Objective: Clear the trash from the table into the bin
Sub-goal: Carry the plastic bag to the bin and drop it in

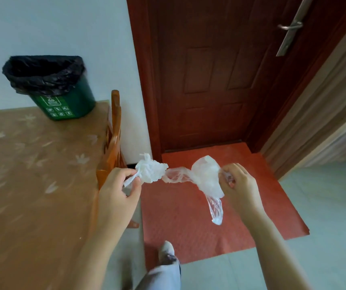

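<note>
My left hand (118, 190) grips a crumpled white tissue (150, 171), held off the table's right edge. My right hand (239, 186) pinches a thin clear plastic bag (206, 180). The bag stretches leftward until it meets the tissue, and one end dangles below my right hand. Both hands are over the floor, to the right of the table (31, 174). On the table's far right corner, against the wall, stands a green bin (63, 101) lined with a black bag; its mouth is open.
A wooden chair (111, 147) stands tucked against the table's right edge, just left of my left hand. A red mat (189, 227) lies on the tiled floor before a closed dark red door (209, 70). My leg and shoe (167, 254) show below.
</note>
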A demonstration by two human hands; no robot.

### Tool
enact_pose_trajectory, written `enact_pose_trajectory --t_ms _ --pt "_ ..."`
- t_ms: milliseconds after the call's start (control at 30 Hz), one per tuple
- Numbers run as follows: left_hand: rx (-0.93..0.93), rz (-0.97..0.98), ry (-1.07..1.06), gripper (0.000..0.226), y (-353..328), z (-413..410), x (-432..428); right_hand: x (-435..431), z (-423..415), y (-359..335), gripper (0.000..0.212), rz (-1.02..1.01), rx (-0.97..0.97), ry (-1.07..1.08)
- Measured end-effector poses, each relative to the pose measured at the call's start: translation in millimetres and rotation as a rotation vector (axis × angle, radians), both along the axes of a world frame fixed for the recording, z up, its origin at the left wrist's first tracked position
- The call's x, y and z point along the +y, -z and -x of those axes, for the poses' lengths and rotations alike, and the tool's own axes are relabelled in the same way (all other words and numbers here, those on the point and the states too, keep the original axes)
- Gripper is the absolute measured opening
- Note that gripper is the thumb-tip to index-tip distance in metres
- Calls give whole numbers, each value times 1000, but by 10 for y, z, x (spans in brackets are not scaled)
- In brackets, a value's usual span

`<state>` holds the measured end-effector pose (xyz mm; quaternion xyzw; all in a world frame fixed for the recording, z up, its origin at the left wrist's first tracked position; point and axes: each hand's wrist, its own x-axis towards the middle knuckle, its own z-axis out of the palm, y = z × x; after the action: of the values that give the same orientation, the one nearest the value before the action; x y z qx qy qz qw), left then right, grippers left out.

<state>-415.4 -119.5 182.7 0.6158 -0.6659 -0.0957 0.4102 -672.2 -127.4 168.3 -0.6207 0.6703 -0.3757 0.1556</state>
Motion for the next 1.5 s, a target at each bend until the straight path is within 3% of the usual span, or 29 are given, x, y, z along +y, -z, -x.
enact_pose_trajectory --t_ms 367,633,1200,1500 --pt "193 20 -321 12 -80 -872 -1834 -2405 -963 -318 6 57 99 -308" --pt "279 39 -515 16 -291 -1516 -2488 -3740 -1918 -582 8 241 101 -573" --pt "263 141 -1091 15 -700 -2138 -3469 -5822 -3860 -1108 6 403 -79 -1105" --pt "196 140 -1256 14 -722 -2236 -3624 -6191 -4587 -892 13 293 -11 -1212"
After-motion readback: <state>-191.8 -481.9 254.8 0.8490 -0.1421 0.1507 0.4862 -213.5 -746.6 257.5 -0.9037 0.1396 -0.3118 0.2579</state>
